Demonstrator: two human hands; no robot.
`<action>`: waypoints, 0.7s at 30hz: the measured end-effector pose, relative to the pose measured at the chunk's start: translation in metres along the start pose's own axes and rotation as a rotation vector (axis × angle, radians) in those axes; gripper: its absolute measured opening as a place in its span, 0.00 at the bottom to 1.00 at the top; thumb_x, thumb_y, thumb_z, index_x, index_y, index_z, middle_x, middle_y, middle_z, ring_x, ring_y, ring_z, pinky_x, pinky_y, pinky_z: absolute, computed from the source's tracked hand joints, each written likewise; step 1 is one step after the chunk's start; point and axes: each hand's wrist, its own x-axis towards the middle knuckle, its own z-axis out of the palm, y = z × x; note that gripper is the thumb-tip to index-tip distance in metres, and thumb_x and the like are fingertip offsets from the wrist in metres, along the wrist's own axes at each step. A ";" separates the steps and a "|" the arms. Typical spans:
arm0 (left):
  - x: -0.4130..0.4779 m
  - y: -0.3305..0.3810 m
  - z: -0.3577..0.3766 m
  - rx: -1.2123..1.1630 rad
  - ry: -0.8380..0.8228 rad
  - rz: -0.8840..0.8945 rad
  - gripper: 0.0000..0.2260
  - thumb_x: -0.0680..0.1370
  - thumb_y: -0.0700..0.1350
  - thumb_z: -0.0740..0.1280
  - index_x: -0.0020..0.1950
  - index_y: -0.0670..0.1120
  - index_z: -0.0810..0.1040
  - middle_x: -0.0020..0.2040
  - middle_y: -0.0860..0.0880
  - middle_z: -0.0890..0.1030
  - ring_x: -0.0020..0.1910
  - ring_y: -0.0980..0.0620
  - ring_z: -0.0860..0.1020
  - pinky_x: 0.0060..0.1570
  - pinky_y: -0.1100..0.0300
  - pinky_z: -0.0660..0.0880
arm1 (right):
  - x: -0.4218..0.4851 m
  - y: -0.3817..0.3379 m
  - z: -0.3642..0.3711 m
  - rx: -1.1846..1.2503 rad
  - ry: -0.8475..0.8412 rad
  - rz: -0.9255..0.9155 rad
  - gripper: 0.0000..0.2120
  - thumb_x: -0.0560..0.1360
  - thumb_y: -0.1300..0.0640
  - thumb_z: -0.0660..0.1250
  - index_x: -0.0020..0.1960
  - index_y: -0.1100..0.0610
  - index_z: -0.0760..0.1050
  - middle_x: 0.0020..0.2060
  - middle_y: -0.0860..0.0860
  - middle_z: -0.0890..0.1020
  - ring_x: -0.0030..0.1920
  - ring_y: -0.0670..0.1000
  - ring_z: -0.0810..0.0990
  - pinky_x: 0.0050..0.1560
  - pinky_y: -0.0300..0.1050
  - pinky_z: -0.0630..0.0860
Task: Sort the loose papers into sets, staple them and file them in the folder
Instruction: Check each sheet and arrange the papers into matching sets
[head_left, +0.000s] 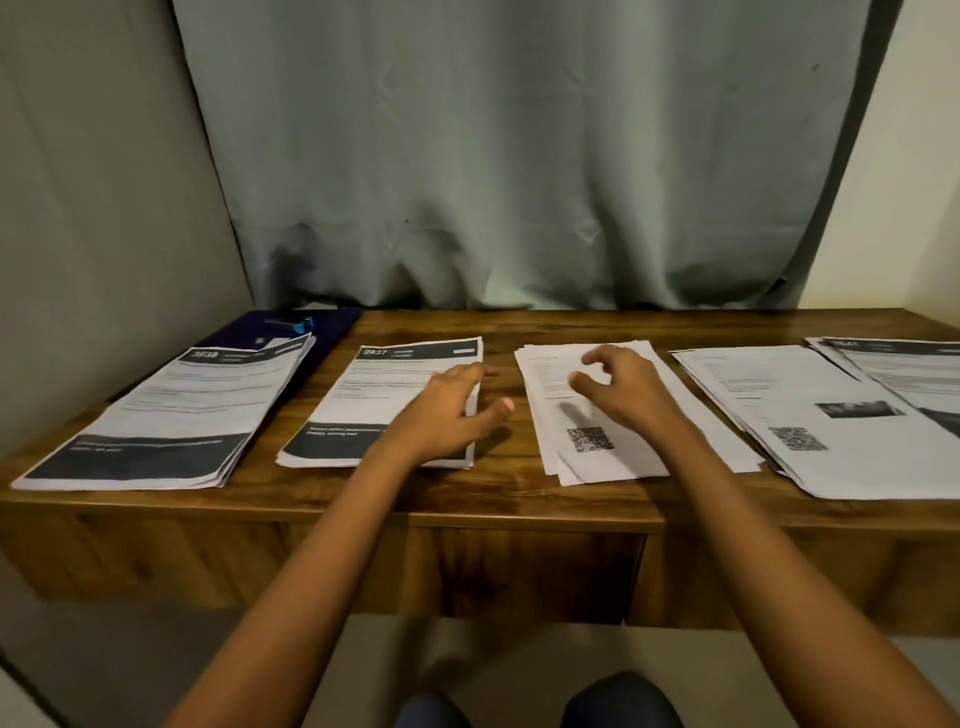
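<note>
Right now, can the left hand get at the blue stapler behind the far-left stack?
Probably yes. The left hand holds nothing and lies on the 2437 stack. The stapler sits uncovered on the dark folder, with only the flat far-left stack to pass over.

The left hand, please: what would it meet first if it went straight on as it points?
Likely the curtain: the left hand points past the 2437 stack over bare desk, though depth is unclear.
</note>
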 end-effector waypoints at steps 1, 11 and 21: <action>0.009 0.008 0.008 -0.031 -0.011 -0.005 0.27 0.77 0.62 0.61 0.72 0.49 0.66 0.72 0.48 0.69 0.70 0.48 0.67 0.66 0.54 0.65 | 0.002 0.013 -0.007 -0.068 -0.005 0.053 0.20 0.77 0.50 0.67 0.65 0.58 0.73 0.65 0.57 0.74 0.63 0.56 0.73 0.61 0.48 0.70; 0.069 0.037 0.078 0.069 -0.207 -0.215 0.36 0.76 0.70 0.51 0.77 0.52 0.51 0.77 0.45 0.58 0.75 0.39 0.57 0.72 0.39 0.54 | -0.001 0.085 -0.020 -0.443 -0.317 0.172 0.31 0.79 0.36 0.45 0.71 0.55 0.67 0.71 0.60 0.67 0.71 0.61 0.63 0.70 0.61 0.59; 0.064 0.030 0.096 -0.046 -0.060 -0.149 0.36 0.77 0.58 0.64 0.77 0.46 0.52 0.77 0.43 0.57 0.77 0.43 0.52 0.74 0.48 0.50 | -0.018 0.097 -0.009 -0.372 -0.035 -0.021 0.20 0.81 0.47 0.52 0.64 0.56 0.75 0.57 0.54 0.79 0.59 0.56 0.76 0.56 0.50 0.72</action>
